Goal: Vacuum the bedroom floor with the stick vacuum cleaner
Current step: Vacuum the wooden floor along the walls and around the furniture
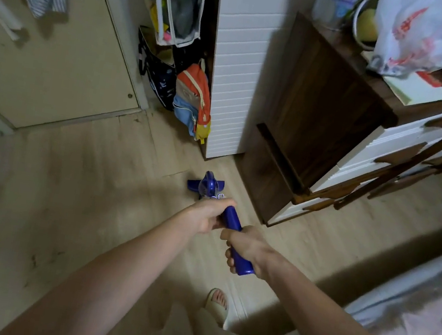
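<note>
A blue stick vacuum cleaner (pixel 231 218) stands on the light wooden floor (pixel 92 176), seen almost end-on from above. Its blue floor head (pixel 207 184) sits near the corner of the dark wooden dresser. My left hand (pixel 208 214) grips the upper part of the handle. My right hand (pixel 243 246) grips the handle's end, just behind the left hand. The vacuum's shaft is mostly hidden by my hands.
A dark wooden dresser (pixel 317 110) with white drawers stands right of the floor head. A white ribbed cabinet (pixel 235 83) is behind it, with a colourful backpack (pixel 194 100) beside it. A beige door (pixel 51 67) is at the left, a bed (pixel 415 317) at the lower right.
</note>
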Demonstrator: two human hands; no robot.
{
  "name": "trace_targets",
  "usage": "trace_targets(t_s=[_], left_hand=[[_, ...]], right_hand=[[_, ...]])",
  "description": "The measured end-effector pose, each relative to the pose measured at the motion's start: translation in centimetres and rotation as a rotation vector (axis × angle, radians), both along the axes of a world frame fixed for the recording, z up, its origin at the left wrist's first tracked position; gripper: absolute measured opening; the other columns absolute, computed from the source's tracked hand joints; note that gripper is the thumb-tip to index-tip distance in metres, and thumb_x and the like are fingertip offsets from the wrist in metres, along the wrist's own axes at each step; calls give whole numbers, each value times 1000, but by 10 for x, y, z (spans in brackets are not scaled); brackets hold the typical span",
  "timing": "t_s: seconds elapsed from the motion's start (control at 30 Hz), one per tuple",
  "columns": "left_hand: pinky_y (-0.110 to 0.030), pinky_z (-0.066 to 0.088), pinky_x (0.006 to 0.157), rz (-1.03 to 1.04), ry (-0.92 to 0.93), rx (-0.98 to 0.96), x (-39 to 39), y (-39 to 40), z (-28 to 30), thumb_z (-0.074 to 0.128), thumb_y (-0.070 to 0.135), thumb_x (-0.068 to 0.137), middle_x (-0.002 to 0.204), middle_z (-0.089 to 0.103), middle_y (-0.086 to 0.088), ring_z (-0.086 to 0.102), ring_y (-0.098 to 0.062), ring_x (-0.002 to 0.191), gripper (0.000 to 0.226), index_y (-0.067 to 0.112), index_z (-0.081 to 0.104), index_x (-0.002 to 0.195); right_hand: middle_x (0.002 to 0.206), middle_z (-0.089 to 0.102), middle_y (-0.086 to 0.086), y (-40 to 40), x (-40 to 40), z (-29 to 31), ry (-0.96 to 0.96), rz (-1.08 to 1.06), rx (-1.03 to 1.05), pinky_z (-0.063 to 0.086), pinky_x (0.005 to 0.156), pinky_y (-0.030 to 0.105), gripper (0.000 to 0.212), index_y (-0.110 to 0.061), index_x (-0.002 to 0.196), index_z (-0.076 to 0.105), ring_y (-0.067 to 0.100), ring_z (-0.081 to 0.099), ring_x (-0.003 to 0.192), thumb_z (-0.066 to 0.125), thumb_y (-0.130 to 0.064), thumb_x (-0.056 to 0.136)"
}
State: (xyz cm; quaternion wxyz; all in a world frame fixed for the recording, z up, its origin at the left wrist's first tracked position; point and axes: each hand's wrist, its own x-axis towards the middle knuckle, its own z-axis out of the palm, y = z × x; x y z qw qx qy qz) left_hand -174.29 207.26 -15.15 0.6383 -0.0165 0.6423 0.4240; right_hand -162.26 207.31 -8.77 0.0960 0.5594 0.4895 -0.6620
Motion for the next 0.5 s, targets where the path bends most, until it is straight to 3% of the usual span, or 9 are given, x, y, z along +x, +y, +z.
trace_targets(t_s=[0.07, 0.17, 0.37, 0.5], left_hand=[[-35, 55, 82, 8, -37, -12, 11, 14, 0, 63, 12, 88, 89, 58, -15, 60, -26, 83, 12, 6, 52, 87], [-32, 57, 70, 45, -79, -12, 23, 28, 0, 64, 10, 87, 95, 58, -17, 59, -25, 78, 15, 4, 53, 94], [-31, 59, 61, 120, -64, 2, 16, 66, 7, 72, 15, 83, 92, 61, -16, 62, -24, 73, 28, 4, 55, 102], [-30, 55, 69, 122, -12, -35, 7, 70, 3, 69, 17, 84, 83, 62, -13, 60, -21, 72, 19, 6, 56, 92]], right_hand=[[63, 50, 9, 20, 16, 7, -18, 65, -27, 44, 44, 24, 9, -4, 92, 48, 16, 47, 45, 54, -11, 91], [64, 53, 8, 46, 32, 15, -42, 157, -47, 46, 46, 23, 9, -5, 94, 51, 14, 50, 46, 55, -12, 91], [65, 53, 7, 92, 24, 12, 9, 189, -34, 46, 46, 22, 16, -4, 90, 52, 13, 50, 46, 59, -18, 90], [66, 52, 8, 88, 8, 4, 19, 162, -1, 47, 45, 24, 18, -3, 93, 50, 14, 50, 46, 58, -19, 92]])
